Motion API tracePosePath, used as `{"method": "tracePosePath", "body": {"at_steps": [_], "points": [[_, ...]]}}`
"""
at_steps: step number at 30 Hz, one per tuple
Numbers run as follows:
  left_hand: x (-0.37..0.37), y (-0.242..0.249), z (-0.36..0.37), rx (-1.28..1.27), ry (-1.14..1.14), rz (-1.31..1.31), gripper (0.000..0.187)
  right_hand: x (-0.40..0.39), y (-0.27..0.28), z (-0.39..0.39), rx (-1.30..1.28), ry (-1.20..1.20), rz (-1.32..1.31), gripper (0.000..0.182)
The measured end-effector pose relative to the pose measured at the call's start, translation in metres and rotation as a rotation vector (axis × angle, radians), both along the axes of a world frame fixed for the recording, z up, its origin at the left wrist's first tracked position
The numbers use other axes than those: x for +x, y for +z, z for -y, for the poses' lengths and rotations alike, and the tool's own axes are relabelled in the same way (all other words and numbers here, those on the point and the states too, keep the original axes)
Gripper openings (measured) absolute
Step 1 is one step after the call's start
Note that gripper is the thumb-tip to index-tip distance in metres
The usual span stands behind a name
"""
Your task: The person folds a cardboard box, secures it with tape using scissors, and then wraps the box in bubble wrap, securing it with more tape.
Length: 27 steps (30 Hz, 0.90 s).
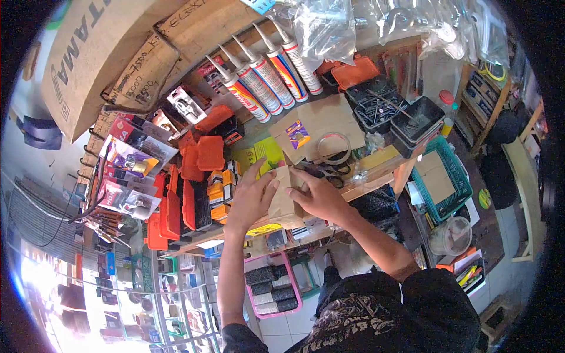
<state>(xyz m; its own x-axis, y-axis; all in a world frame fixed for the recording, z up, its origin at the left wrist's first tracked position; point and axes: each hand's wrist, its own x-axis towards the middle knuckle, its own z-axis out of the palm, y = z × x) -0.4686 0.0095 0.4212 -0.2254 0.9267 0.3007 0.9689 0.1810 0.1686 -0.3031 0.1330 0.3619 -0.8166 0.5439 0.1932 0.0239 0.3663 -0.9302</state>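
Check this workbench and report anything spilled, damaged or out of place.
Nothing plainly stands out. The metal fasteners lie jumbled, but inside their black tray, and the sealant tubes stand in a row, nozzles up. Things are merely crowded.

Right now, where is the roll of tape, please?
In the head view, right of centre, the roll of tape lies on the flat brown sheet, just beyond the dark-handled scissors and the right hand.

tape roll [335, 160] and scissors [335, 180] lie right of the paper packet [283, 205].
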Motion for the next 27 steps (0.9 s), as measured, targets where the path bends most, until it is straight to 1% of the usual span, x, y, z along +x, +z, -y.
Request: {"method": "tracePosePath", "body": {"at_steps": [1,3,4,5,6,8,9,10,11,12,13,14,15,16,18,19,20,23,25,26,27], "points": [[-0.007,-0.005,0.001,0.081,-0.122,-0.105,0.030,0.001,0.005,0.000,-0.029,0.023,0.024,0.062],[-0.015,-0.010,0.003,0.065,-0.141,-0.050,0.029,-0.001,0.005,0.001,-0.057,0.037,0.055,0.060],[-0.015,-0.011,0.002,0.051,-0.155,-0.003,0.028,-0.005,-0.003,0.002,0.066,-0.011,0.002,0.055],[-0.013,-0.012,0.004,0.057,-0.152,-0.064,0.026,-0.008,-0.009,0.002,0.189,-0.060,-0.050,0.050],[-0.010,-0.012,0.005,0.058,-0.157,-0.062,0.026,-0.008,-0.012,-0.001,0.191,-0.065,-0.049,0.050],[-0.006,-0.012,0.008,0.044,-0.052,-0.186,0.026,-0.005,-0.018,-0.009,0.352,-0.145,-0.208,0.044],[-0.003,-0.010,0.011,0.045,-0.053,-0.186,0.026,0.012,0.010,-0.015,0.132,-0.059,-0.099,0.038],[0.002,-0.008,0.013,0.018,0.036,-0.262,0.026,0.020,0.018,-0.024,0.134,-0.056,-0.099,0.038],[0.006,-0.008,0.015,-0.008,0.127,-0.334,0.027,0.027,0.021,-0.034,0.188,-0.125,-0.076,0.036],[0.009,-0.011,0.016,-0.007,0.134,-0.330,0.027,0.033,0.021,-0.044,0.240,-0.194,-0.052,0.034],[0.013,-0.014,0.017,0.008,0.226,-0.354,0.028,0.038,0.018,-0.054,0.243,-0.188,-0.047,0.034],[0.016,-0.016,0.017,0.024,0.318,-0.379,0.029,0.044,0.015,-0.064,0.408,-0.255,-0.044,0.030],[0.015,-0.020,0.016,0.026,0.321,-0.372,0.029,0.049,0.011,-0.071,0.573,-0.322,-0.041,0.027],[0.014,-0.024,0.015,0.052,0.340,-0.390,0.028,0.052,0.005,-0.076,0.577,-0.320,-0.036,0.027],[0.014,-0.025,0.013,0.085,0.358,-0.408,0.027,0.051,-0.008,-0.083,0.765,-0.330,0.013,0.023],[0.014,-0.021,0.013,0.075,0.346,-0.331,0.027,0.051,-0.009,-0.081,0.767,-0.339,0.007,0.018],[0.014,-0.019,0.012,0.063,0.333,-0.257,0.027,0.049,-0.014,-0.082,0.770,-0.342,0.007,0.018],[0.015,-0.016,0.013,0.123,0.328,-0.227,0.026,0.047,-0.025,-0.087,0.763,-0.326,-0.022,0.018],[0.011,-0.019,0.014,0.170,0.294,-0.205,0.027,0.048,-0.021,-0.082,0.666,-0.355,-0.176,0.018],[0.009,-0.020,0.014,0.214,0.257,-0.175,0.027,0.050,-0.017,-0.078,0.668,-0.352,-0.185,0.018],[0.010,-0.019,0.015,0.219,0.262,-0.179,0.027,0.055,-0.007,-0.072,0.655,-0.348,-0.251,0.020]]}}
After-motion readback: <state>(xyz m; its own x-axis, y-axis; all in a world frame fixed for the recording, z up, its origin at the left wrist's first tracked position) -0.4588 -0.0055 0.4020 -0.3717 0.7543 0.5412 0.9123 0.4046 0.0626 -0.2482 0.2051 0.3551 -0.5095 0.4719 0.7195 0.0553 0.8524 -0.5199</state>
